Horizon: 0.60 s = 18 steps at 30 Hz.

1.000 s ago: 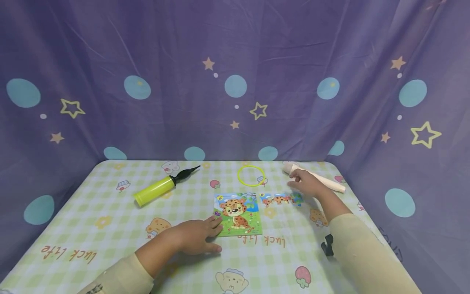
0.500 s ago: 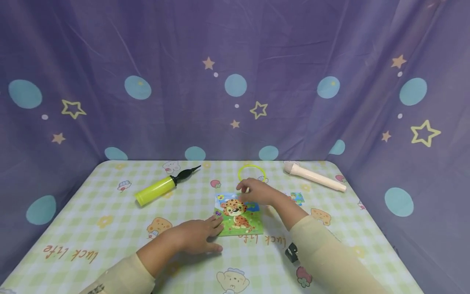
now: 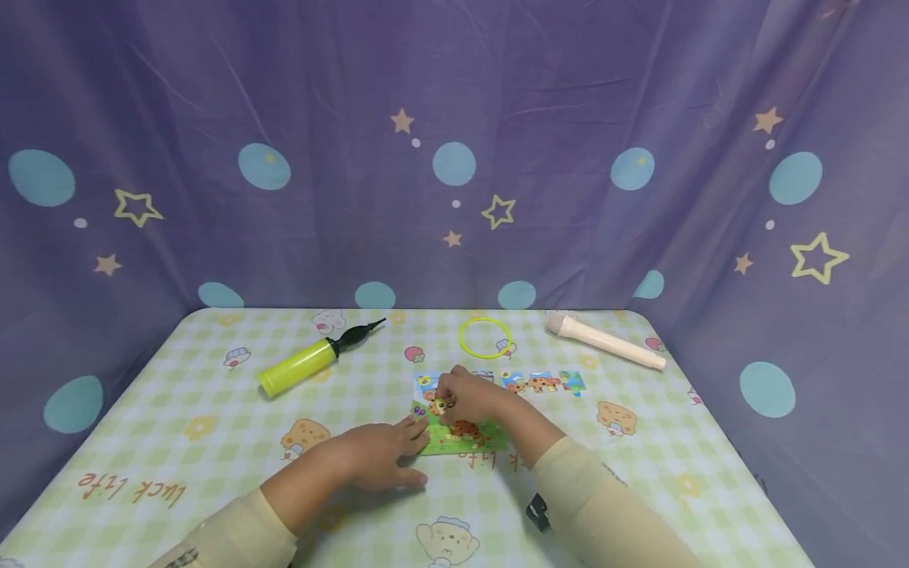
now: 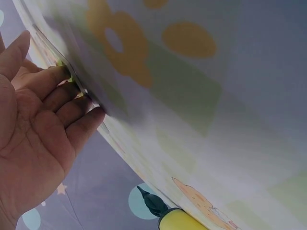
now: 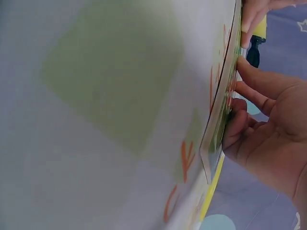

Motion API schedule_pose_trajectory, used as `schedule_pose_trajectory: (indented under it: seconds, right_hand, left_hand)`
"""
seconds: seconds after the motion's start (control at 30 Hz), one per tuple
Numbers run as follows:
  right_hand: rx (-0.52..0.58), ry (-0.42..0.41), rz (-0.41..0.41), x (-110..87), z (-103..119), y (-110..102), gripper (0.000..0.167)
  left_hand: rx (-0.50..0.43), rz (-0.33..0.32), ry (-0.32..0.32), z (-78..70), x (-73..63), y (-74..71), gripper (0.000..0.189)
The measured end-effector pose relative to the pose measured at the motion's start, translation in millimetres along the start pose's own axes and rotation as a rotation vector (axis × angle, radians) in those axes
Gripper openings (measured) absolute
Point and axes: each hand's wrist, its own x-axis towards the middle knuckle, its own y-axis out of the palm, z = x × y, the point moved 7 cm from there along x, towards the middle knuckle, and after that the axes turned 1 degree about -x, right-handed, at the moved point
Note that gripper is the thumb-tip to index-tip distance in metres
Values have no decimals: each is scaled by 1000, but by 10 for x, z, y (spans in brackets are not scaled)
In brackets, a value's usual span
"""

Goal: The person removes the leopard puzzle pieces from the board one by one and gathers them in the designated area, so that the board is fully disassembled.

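Note:
A square leopard jigsaw puzzle (image 3: pixel 454 443) lies flat near the middle of the table. My left hand (image 3: pixel 383 456) rests at its left edge, fingers fairly straight and touching the board, as the left wrist view also shows. Over the leopard's face is my right hand (image 3: pixel 472 394), which hides the puzzle's upper right. In the right wrist view, the thumb (image 5: pixel 254 72) and forefinger touch the puzzle surface slightly apart, and the other fingers are curled. Whether they pinch a piece is hidden. Several loose puzzle pieces (image 3: pixel 540 383) lie in a row right of the board.
A yellow hand pump (image 3: pixel 301 368) with a black nozzle lies at the back left. Behind the puzzle is a thin yellow ring (image 3: pixel 461 344). A pale pink toy microphone (image 3: pixel 611 342) lies at the back right. Purple curtain (image 3: pixel 454 95) surrounds the checked tablecloth (image 3: pixel 234 442).
My right hand has moved left from the loose pieces by the microphone, over the puzzle's top edge, and down onto the leopard's face. The left hand has stayed at the board's left edge.

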Motion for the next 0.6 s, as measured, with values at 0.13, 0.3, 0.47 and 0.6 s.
schedule_pose_trajectory:
  seconds: [0.13,0.3,0.47,0.6]
  right_hand:
    - [16,12,12,4,-1,-8,30]
    - [111,-4,29,3,1,-28,21]
    - [199,10,33,4,-22,-35,10]
    - [250,29,46,2,-31,-29,11]
  left_hand:
    - [-4,4,-3,-7,0,-5,78]
    - [-12,8,-11,-10,2,4,78]
    - [-13,3,-16,9,0,18,78]
    - [0,0,-10,4,-5,30,79]
